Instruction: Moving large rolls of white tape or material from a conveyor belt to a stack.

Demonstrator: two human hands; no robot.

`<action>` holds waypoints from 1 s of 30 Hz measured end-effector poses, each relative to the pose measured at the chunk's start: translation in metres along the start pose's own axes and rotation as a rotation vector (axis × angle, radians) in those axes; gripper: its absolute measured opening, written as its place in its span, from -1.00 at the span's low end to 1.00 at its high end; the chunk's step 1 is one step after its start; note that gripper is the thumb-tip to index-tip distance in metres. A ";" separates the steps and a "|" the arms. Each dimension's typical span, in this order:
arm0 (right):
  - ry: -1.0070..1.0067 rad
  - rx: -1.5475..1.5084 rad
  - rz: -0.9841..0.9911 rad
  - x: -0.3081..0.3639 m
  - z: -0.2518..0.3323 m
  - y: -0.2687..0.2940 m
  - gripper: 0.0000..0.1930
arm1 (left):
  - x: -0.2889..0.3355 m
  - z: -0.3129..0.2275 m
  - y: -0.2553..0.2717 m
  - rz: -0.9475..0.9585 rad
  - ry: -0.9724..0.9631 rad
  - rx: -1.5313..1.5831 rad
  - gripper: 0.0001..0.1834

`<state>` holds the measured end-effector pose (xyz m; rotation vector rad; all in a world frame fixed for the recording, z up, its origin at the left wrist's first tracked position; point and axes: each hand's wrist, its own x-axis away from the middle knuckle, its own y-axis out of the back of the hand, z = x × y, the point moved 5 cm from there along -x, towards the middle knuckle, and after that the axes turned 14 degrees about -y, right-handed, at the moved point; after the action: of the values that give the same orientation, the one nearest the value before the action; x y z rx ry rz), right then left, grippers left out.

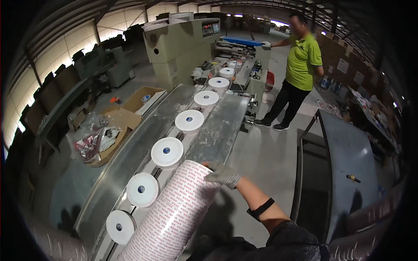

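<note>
My right hand (223, 175), in a grey knit glove with bare fingertips, curls round the far end of a long white roll (174, 213) printed with rows of small red marks. The roll slants from the lower edge toward the middle, along the right side of a conveyor. Its near end is cut off by the picture's edge. My left hand does not show. Beside the roll, several white discs with blue-lined cores lie in a line on the conveyor; the nearest disc (121, 227) and another disc (167, 152) lie close to it.
Metal side plates (213, 130) flank the conveyor, which runs to a beige machine (174, 52). A person in a lime shirt (303, 58) stands at its far right, one gloved hand on a blue part. Cardboard boxes (115, 139) lie left; a grey table (348, 152) stands right.
</note>
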<state>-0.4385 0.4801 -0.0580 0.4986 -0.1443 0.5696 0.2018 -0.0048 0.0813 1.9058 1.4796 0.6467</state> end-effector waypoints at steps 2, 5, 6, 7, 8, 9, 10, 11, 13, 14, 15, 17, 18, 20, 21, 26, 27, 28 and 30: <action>0.020 -0.081 0.050 0.019 0.034 -0.010 -0.17 | -0.022 -0.021 -0.046 0.100 -0.129 0.023 -0.29; -0.019 -0.171 0.081 0.019 0.034 -0.008 -0.23 | -0.062 -0.076 -0.194 0.505 -0.682 0.387 -0.23; -0.053 -0.206 0.090 0.021 0.027 -0.004 -0.26 | -0.014 -0.169 -0.250 0.427 -0.826 0.140 -0.15; -0.058 -0.206 0.087 0.021 0.026 -0.005 -0.26 | 0.033 -0.243 -0.284 0.692 -0.567 0.450 -0.07; -0.079 -0.297 0.127 0.020 0.021 -0.005 -0.29 | 0.095 -0.316 -0.296 0.734 -0.524 0.421 -0.09; -0.097 -0.387 0.167 0.020 0.017 -0.005 -0.31 | 0.111 -0.348 -0.321 0.876 -0.714 0.289 -0.02; -0.078 -0.381 0.186 0.022 0.031 -0.008 -0.31 | 0.102 -0.333 -0.365 0.741 -1.361 -0.013 0.05; -0.158 -0.441 0.224 0.028 0.040 -0.009 -0.33 | 0.120 -0.346 -0.382 0.705 -1.541 -0.210 0.12; -0.204 -0.604 0.308 0.017 0.014 -0.017 -0.31 | 0.148 -0.363 -0.410 0.845 -1.430 -0.321 0.21; -0.164 -0.705 0.363 0.005 -0.016 -0.027 -0.28 | 0.158 -0.359 -0.422 0.731 -1.488 -0.493 0.23; -0.165 -0.747 0.415 0.002 -0.027 -0.030 -0.22 | 0.164 -0.365 -0.425 0.725 -1.502 -0.491 0.23; -0.060 -0.261 0.469 0.007 -0.011 -0.021 -0.09 | 0.161 -0.362 -0.416 0.713 -1.316 -0.580 0.21; -0.059 -0.269 0.466 0.005 -0.015 -0.017 -0.09 | 0.161 -0.357 -0.424 0.715 -1.322 -0.587 0.21; 0.303 -0.205 0.409 0.011 -0.011 -0.023 -0.08 | 0.147 -0.343 -0.433 0.739 -1.239 -0.384 0.37; 0.405 -0.104 0.351 0.013 0.009 -0.013 -0.07 | 0.148 -0.349 -0.434 0.759 -1.209 -0.360 0.39; 0.325 -0.271 0.324 0.008 0.020 -0.011 -0.01 | 0.148 -0.355 -0.426 0.709 -1.258 -0.276 0.11; 0.301 -0.283 0.356 0.004 0.016 -0.010 0.02 | 0.145 -0.353 -0.430 0.713 -1.249 -0.302 0.19; 0.277 -0.293 0.387 0.000 0.012 -0.010 0.05 | 0.142 -0.351 -0.435 0.718 -1.238 -0.327 0.27; 0.252 -0.303 0.420 0.004 0.016 -0.004 0.08 | 0.152 -0.355 -0.429 0.704 -1.233 -0.318 0.25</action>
<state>-0.4335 0.4713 -0.0443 0.0950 -0.0924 0.9977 -0.2954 0.2795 0.0077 1.9032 -0.0638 -0.0964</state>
